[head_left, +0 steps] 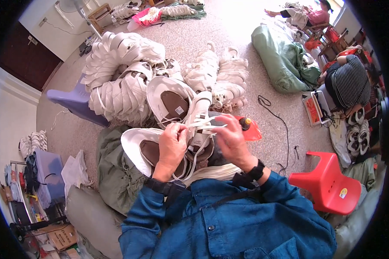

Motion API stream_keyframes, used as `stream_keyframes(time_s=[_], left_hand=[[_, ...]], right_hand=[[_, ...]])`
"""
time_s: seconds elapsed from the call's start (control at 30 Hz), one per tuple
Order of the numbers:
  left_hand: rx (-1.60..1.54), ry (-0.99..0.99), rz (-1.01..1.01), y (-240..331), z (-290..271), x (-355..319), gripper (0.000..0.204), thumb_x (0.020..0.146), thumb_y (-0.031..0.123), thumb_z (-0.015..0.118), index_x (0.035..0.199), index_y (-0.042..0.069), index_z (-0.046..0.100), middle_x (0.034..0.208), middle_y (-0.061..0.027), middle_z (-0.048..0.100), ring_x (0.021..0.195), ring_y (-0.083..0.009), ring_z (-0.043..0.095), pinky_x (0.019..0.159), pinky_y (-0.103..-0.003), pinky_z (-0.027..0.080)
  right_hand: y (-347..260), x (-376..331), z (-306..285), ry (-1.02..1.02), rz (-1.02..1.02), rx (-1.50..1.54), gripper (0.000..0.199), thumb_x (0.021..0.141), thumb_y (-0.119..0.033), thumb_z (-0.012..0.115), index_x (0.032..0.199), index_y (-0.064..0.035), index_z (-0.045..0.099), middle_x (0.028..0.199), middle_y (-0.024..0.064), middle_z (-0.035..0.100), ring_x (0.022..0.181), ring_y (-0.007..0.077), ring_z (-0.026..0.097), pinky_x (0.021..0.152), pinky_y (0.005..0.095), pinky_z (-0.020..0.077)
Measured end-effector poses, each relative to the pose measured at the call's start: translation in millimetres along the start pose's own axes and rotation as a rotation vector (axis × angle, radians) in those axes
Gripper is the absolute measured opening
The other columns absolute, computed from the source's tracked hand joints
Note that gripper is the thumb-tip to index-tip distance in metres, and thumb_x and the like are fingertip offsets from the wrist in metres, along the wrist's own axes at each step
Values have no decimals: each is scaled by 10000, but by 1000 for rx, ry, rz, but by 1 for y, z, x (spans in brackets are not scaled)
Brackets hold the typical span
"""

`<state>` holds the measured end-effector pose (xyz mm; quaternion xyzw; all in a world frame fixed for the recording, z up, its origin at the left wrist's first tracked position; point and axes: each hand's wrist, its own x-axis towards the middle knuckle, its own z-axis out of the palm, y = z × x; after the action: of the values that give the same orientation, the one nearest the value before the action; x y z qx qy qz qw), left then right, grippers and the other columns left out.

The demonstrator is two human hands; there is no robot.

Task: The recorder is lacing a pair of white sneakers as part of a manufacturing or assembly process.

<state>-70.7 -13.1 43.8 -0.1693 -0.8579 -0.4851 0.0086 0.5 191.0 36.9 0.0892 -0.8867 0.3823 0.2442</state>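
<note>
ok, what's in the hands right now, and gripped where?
Both hands work one white shoe. The left hand and the right hand each pinch its white lace near the eyelets, over the lap.

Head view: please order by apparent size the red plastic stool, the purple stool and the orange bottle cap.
1. Red plastic stool, though nearer the camera.
2. Purple stool, partly hidden by shoes.
3. Orange bottle cap.
</note>
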Motion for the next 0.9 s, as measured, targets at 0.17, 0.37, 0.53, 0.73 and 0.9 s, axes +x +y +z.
stream_keyframes(time_s=[0.17, 0.37, 0.53, 0.73, 0.9], left_hand=[[115, 41, 138, -6, 9, -5, 62, 895, 48, 648, 920, -6, 664, 825, -111, 624, 705, -221, 616, 637, -321, 488], [388, 74, 326, 1, 11, -22, 144, 900, 77, 619, 1008, -17, 635, 928, -164, 608, 871, -351, 614, 786, -418, 500], [436, 29, 277, -9, 16, -26, 191, 896, 65, 597, 1067, -19, 605, 985, -200, 595, 914, -379, 610, 797, -441, 509], [299, 112, 253, -1, 16, -23, 192, 891, 37, 596, 1076, -13, 595, 969, -195, 635, 880, -366, 638, 755, -429, 523], [207, 45, 137, -1, 12, -22, 205, 875, 61, 622, 1074, 28, 590, 929, -153, 637, 866, -347, 645, 754, -430, 527]], right_hand=[[-14, 3, 29, -172, -60, -98, 273, 795, -65, 618, 1063, -62, 664, 1405, 167, 457, 1354, 399, 364, 1091, 512, 299], [-17, 5, 38, -134, -19, -116, 268, 819, -31, 617, 1083, -54, 662, 1415, 167, 459, 1364, 408, 360, 1090, 501, 297], [-20, 7, 58, -70, -16, -83, 219, 816, -81, 617, 1029, -39, 651, 1405, 169, 467, 1365, 391, 360, 1104, 512, 277], [-19, 17, 61, -14, -11, -92, 143, 799, -114, 626, 916, -33, 639, 1354, 167, 509, 1327, 384, 399, 1111, 522, 274], [-19, 12, 23, 13, -85, -134, 93, 711, -77, 650, 785, -31, 617, 1233, 151, 562, 1245, 377, 453, 1085, 534, 310]])
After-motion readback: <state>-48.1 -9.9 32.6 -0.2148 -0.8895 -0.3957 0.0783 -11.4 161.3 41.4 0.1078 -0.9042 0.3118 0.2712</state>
